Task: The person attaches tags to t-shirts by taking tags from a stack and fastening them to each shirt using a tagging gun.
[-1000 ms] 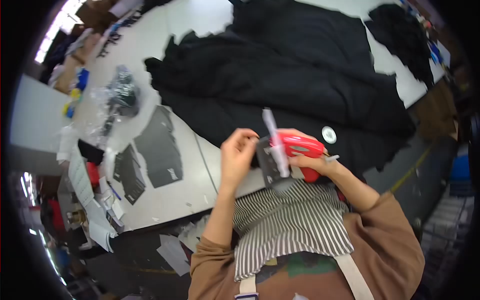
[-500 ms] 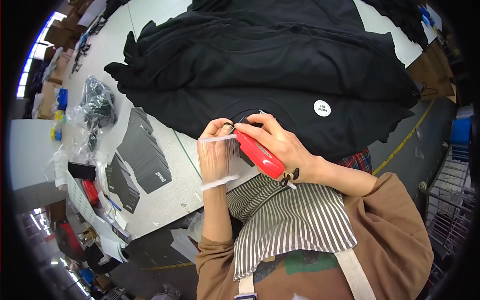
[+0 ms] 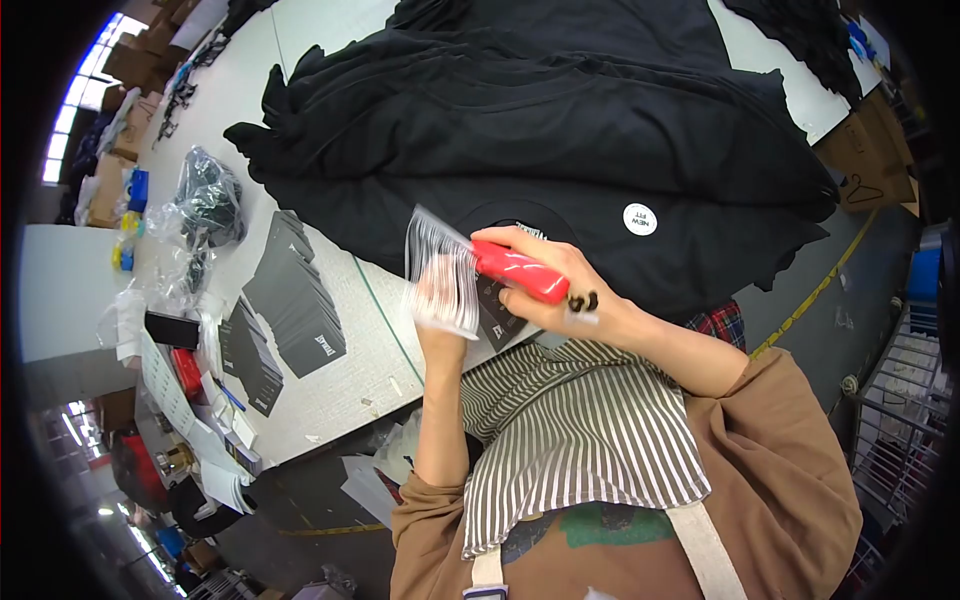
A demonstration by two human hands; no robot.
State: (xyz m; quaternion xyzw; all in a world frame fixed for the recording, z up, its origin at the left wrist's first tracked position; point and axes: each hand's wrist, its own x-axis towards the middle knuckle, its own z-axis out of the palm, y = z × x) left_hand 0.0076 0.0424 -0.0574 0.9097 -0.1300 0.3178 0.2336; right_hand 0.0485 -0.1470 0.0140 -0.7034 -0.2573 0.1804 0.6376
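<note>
Wrapping around a red tagging gun (image 3: 520,270), the right hand (image 3: 563,280) has its fingers clamped on the body, with the gun's front end pointing left toward the left hand (image 3: 443,288). A strip of clear plastic fasteners (image 3: 424,250) fans out at that front end and covers much of the left hand, so I cannot tell whether its fingers are apart or together, or what they grip. A dark printed tag (image 3: 498,325) lies between the two hands, just below the gun and above the near edge of the white table (image 3: 365,390).

Beyond the hands, black garments (image 3: 590,130) spread over the far part of the table, the nearest one with a round white "NEW FIT" sticker (image 3: 640,219) to the right of the gun. To the left of the hands, two fanned rows of dark cards lie on the table: a larger row (image 3: 295,305) and, farther left and nearer, a smaller row (image 3: 250,360). A clear plastic bag (image 3: 208,200) sits beyond them on the left. Near the left edge, a black rectangular device (image 3: 172,330) rests by some papers (image 3: 168,385).
</note>
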